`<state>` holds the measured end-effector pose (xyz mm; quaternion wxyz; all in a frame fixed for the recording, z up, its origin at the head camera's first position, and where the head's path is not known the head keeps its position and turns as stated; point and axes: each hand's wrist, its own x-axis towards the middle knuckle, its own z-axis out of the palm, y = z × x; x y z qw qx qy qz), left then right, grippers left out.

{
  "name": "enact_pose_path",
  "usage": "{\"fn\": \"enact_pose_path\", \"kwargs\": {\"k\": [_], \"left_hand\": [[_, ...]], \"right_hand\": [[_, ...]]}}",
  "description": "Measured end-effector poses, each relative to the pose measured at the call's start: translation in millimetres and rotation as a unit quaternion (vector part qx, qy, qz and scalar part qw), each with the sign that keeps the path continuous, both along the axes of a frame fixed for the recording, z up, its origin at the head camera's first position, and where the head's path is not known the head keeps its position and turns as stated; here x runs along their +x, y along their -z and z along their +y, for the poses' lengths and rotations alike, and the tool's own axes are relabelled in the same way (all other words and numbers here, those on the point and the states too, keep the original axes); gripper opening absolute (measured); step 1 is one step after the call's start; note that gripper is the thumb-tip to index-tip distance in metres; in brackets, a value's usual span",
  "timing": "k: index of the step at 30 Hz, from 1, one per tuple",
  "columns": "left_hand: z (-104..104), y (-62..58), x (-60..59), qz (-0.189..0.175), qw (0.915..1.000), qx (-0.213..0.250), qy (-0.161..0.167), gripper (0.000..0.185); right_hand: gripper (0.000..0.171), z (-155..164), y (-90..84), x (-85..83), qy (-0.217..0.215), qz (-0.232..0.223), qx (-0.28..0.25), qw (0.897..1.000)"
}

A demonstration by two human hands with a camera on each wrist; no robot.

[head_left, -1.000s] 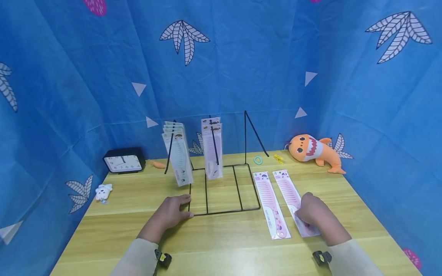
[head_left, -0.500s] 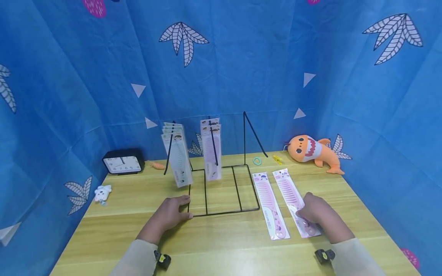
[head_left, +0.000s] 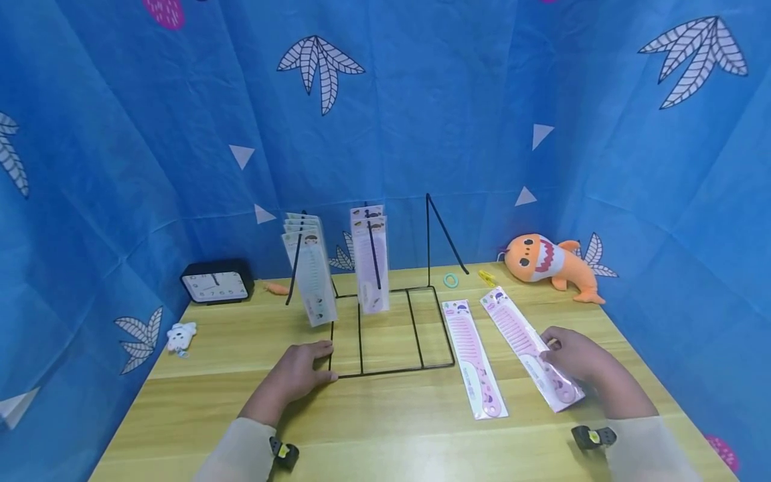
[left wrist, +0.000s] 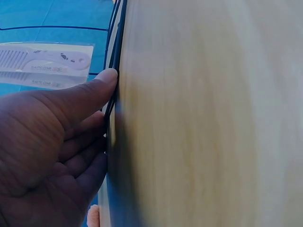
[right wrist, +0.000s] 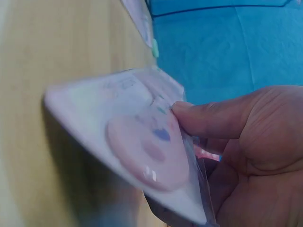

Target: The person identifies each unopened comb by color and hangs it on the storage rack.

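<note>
My right hand (head_left: 575,358) pinches a packaged pink comb (head_left: 530,347) by its handle end, thumb on top, and the pack (right wrist: 142,151) is tilted up off the wooden table (head_left: 385,428). A second packaged pink comb (head_left: 472,355) lies flat just left of it. My left hand (head_left: 298,375) rests with straight fingers against the front left corner of a black wire display rack (head_left: 391,328); the thumb (left wrist: 87,92) touches the wire (left wrist: 115,66). Several packaged combs (head_left: 313,271) hang on the rack's left pegs, more packs (head_left: 369,261) on the middle one.
A black clock (head_left: 217,282) stands at the back left, a small white plush (head_left: 179,335) near the left edge. An orange shark plush (head_left: 551,262), a green ring (head_left: 450,280) and a yellow clip (head_left: 485,276) lie at the back right. Blue cloth walls surround the table.
My right hand took hold of the right comb pack, lifted its near end and swung it to the right. The left hand has stayed at the rack's corner.
</note>
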<state>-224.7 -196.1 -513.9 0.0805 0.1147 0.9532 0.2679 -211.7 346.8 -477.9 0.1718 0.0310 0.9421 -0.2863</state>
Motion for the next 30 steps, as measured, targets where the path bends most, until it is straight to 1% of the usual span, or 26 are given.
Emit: {"fn": "enact_pose_path", "kwargs": {"k": [5, 12, 15, 18, 22, 26, 30], "left_hand": [[0, 0.9, -0.9, -0.008, 0.9999, 0.006, -0.008, 0.06], [0, 1.7, -0.5, -0.007, 0.9999, 0.008, -0.005, 0.059], [1, 0.3, -0.7, -0.008, 0.9999, 0.007, -0.006, 0.059], [1, -0.6, -0.7, -0.006, 0.9999, 0.005, -0.006, 0.058], [2, -1.8, 0.1, -0.005, 1.0, 0.006, -0.006, 0.058], [2, -1.5, -0.1, -0.005, 1.0, 0.004, -0.006, 0.059], [2, -0.7, -0.6, -0.009, 0.9999, 0.004, -0.008, 0.059]], "right_hand": [[0.034, 9, -7.4, -0.6, -0.004, 0.005, -0.014, 1.0], [0.036, 13, -18.7, 5.5, 0.0, 0.025, -0.034, 0.999], [0.035, 13, -26.5, 7.0, 0.003, 0.047, -0.034, 0.998], [0.034, 11, -35.1, 8.6, 0.004, 0.081, -0.051, 0.995], [0.031, 2, -43.4, 12.3, 0.004, 0.124, -0.102, 0.987], [0.027, -12, -46.5, 17.1, -0.005, 0.164, -0.158, 0.974], [0.033, -26, -48.1, 21.3, -0.026, 0.199, -0.19, 0.961]]}}
